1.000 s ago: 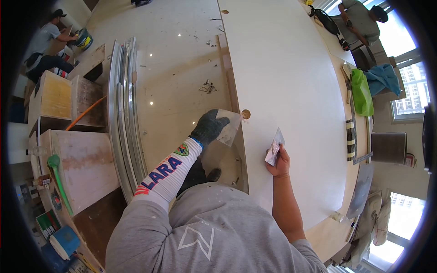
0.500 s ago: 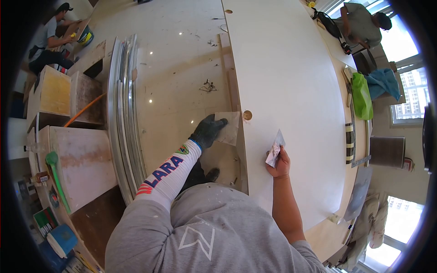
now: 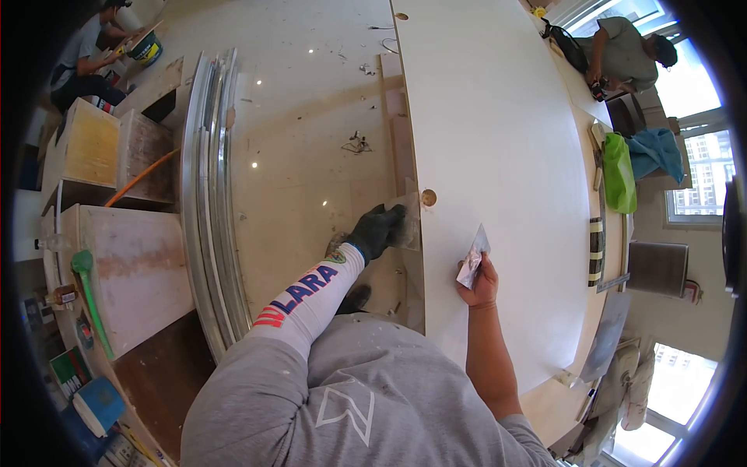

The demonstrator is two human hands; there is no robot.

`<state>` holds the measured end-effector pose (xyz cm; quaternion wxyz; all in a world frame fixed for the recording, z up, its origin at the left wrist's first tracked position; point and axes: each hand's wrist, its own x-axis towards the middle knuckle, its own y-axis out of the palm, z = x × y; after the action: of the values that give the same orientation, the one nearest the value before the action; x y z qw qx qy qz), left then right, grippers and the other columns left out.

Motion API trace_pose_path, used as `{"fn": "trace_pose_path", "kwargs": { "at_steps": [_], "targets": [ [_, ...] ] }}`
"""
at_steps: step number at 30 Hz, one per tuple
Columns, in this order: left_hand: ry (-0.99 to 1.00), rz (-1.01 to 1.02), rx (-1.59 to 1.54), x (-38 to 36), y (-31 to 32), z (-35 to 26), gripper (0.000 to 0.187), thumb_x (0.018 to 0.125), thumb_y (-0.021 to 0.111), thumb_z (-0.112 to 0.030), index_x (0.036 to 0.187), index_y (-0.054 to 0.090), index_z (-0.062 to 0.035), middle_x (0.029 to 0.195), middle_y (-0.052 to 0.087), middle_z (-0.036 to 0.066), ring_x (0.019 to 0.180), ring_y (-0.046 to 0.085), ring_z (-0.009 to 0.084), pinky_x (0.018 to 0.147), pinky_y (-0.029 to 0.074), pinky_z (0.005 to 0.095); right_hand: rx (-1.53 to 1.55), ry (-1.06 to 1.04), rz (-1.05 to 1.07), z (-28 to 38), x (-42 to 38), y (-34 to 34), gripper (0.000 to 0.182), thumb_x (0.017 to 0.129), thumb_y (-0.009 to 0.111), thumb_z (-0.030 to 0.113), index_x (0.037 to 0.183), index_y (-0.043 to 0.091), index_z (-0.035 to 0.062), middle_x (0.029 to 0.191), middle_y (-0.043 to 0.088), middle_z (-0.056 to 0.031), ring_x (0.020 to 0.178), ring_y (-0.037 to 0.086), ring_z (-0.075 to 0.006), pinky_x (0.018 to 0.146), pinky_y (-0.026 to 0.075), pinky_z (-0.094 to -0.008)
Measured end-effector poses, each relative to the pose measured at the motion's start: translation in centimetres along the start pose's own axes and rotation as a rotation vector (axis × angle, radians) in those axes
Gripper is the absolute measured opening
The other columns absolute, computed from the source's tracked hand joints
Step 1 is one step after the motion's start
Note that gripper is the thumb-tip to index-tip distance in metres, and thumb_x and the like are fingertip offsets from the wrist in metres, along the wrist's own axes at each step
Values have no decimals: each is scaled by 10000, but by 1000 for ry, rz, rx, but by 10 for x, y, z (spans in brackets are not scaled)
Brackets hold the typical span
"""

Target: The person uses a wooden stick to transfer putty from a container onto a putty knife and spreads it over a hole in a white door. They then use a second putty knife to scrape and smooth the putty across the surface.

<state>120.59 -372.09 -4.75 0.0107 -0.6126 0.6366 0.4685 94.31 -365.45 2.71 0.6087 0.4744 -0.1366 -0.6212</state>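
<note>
Currently, the gloved left hand (image 3: 377,233) is closed on a flat grey sheet (image 3: 411,227) at the white tabletop (image 3: 513,156) edge; the bare right hand (image 3: 481,288) pinches a silvery pointed blade (image 3: 472,263) above the surface.

Through the head camera I see the gloved left grip (image 3: 383,229) clasping a thin sheet (image 3: 410,232) at a white panel's (image 3: 521,156) left edge; I can't tell whether they touch. The bare right grip (image 3: 480,283) holds a pointed metal blade (image 3: 474,261) over the panel. I see metal strips (image 3: 210,202) leftward, a green bag (image 3: 619,175) rightward, and two co-workers: one (image 3: 85,68) beside a bucket (image 3: 146,51), another (image 3: 629,56) near a window (image 3: 704,134).
</note>
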Motion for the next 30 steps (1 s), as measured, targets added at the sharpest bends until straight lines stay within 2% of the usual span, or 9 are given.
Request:
{"fn": "trace_pose_path", "kwargs": {
  "at_steps": [2,8,14,19,23,26,27,29,30],
  "targets": [
    [-12,13,-4,5,0,2,338,975,642,-314,1155,609,-30,992,673,55,845,671,156,754,577,342,62,41,193,2,5,-25,432,1026,525,305,1380,531,58,1338,626,-72,1231,592,-244,1083,435,-419],
    [93,-95,393,-14,11,-28,396,1002,590,-338,1153,580,28,1009,679,91,838,677,177,760,580,327,53,38,203,2,5,-30,428,1026,524,302,1377,534,57,1332,631,-72,1228,594,-239,1078,440,-413],
    [34,6,60,10,-5,-2,359,1010,576,-318,1166,582,5,990,665,85,853,673,173,782,579,336,76,46,231,2,6,-35,422,1022,530,298,1370,543,60,1323,638,-70,1220,599,-239,1072,445,-409],
    [44,10,261,14,-3,-3,356,986,609,-298,1164,586,10,988,660,105,882,670,186,800,568,330,45,33,195,1,6,-32,422,1019,537,298,1368,546,61,1318,642,-69,1215,602,-236,1072,445,-405],
    [-20,-95,383,-24,26,-52,406,947,645,-301,1188,586,21,1045,670,142,938,665,195,823,552,322,23,35,177,2,5,-28,409,1016,545,293,1352,554,61,1293,651,-64,1211,602,-236,1064,451,-413],
    [208,-170,522,-9,-4,-26,459,920,660,-309,1226,583,24,1097,675,158,974,660,194,838,544,336,72,53,172,1,9,-44,377,1018,540,277,1328,564,64,1273,651,-61,1203,604,-240,1054,462,-429],
    [267,-175,459,0,-17,-12,401,913,650,-227,1208,593,38,1117,690,172,967,677,238,841,544,359,9,27,26,2,7,-33,352,1019,538,280,1301,580,74,1247,662,-56,1164,620,-236,1022,479,-420],
    [377,-133,492,-25,-19,-23,414,907,647,-232,1216,592,39,1113,690,175,966,677,244,847,542,376,-105,-22,-264,-6,4,8,307,1021,534,285,1248,613,94,1194,683,-48,1085,652,-228,960,514,-401],
    [433,-115,510,-41,-17,-31,421,904,645,-235,1219,591,39,1111,691,177,966,678,247,850,540,384,-107,-30,-253,-12,5,15,321,1025,526,285,1270,600,92,1218,672,-50,1117,638,-228,983,499,-408]
  ]
}}
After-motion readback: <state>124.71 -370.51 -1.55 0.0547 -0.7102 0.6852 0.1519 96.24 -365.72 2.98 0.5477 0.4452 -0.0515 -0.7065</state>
